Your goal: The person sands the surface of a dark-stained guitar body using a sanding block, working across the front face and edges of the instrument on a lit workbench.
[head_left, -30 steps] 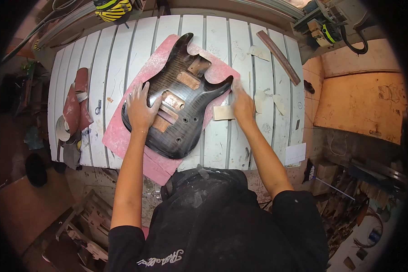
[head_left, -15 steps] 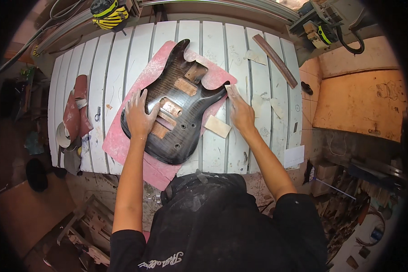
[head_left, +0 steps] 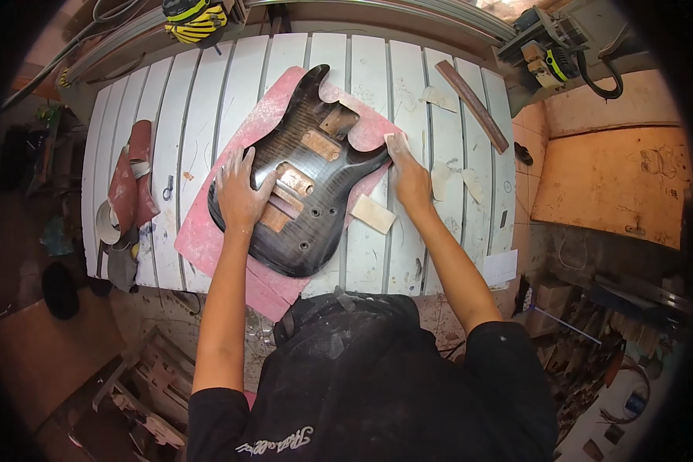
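A dark, glossy electric guitar body (head_left: 327, 219) with bare-wood pickup cavities lies face up, slanted, on a dusty pink mat (head_left: 200, 239). My left hand (head_left: 241, 192) rests flat on its left edge, fingers spread and thumb reaching toward the cavities. At the tip of the right horn, my right hand (head_left: 411, 181) is closed, fingertips pinching a small pale piece that looks like sandpaper (head_left: 390, 138) against the edge. Both hands are dusted white. Just right of the body sits a cream rectangular block (head_left: 373, 214), touched by neither hand.
The white slatted table (head_left: 362, 266) carries reddish sandpaper sheets (head_left: 123, 189) at left, a brown wooden strip (head_left: 472, 106) at far right, and pale scraps (head_left: 441, 179) beyond my right hand. Machinery on a rail (head_left: 547, 54) runs behind the table.
My right hand has shifted slightly at the horn tip, its fingers now more bent over the edge. The left hand and the guitar body keep their places; the whole view has shifted a little.
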Motion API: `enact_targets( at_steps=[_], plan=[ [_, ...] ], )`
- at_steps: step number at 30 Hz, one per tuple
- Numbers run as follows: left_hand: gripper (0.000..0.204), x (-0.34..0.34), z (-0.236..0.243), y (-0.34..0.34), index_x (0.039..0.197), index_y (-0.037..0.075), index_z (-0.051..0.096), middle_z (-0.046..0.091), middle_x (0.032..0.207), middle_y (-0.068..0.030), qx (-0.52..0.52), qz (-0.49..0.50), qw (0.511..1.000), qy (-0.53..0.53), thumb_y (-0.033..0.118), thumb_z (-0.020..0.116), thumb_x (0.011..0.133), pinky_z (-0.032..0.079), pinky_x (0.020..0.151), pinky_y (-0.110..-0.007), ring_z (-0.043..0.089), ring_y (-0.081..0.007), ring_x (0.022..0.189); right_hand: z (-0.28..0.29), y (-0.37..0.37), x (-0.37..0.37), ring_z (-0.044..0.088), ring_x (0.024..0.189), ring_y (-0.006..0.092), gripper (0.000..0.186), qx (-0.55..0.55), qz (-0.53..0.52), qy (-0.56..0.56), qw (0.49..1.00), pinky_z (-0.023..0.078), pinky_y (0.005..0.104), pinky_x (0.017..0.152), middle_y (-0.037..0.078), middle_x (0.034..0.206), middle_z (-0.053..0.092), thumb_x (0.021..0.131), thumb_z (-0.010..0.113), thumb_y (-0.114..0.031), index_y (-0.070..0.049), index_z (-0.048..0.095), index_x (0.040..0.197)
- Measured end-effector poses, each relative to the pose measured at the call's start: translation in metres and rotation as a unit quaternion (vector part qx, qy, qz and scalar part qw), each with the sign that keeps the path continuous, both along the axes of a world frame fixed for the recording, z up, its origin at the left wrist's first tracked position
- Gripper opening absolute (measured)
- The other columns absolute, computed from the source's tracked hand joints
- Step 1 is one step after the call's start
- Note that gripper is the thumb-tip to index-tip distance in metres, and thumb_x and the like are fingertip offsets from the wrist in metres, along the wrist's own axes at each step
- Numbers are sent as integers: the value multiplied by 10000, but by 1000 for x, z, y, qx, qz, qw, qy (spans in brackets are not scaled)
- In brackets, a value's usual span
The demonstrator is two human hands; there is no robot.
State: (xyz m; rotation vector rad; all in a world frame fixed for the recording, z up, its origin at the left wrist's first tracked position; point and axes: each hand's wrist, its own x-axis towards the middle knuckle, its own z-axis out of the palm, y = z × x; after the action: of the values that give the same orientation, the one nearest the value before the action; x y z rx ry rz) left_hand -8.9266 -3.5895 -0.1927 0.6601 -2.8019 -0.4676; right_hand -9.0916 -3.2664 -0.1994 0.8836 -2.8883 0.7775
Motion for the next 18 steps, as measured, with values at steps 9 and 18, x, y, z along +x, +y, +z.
enact_targets(
  at_steps=[9,18],
  plan=[
    [767,-4,4,1,1510,92,567,477,1618,-168,1,-2,1000,2,555,699,913,254,1262,-532,399,-356,1519,-25,8,22,713,902,462,642,95,-3,-83,992,582,552,816,175,1519,554,940,462,-17,-196,492,1557],
    [783,-1,2,0,1513,86,564,474,1621,-164,-1,2,1000,-8,572,692,913,255,1263,-526,398,-353,1521,-15,-6,57,666,1200,398,659,-16,26,-97,995,574,462,978,124,1595,494,934,558,-5,-200,505,1562]
  ],
)
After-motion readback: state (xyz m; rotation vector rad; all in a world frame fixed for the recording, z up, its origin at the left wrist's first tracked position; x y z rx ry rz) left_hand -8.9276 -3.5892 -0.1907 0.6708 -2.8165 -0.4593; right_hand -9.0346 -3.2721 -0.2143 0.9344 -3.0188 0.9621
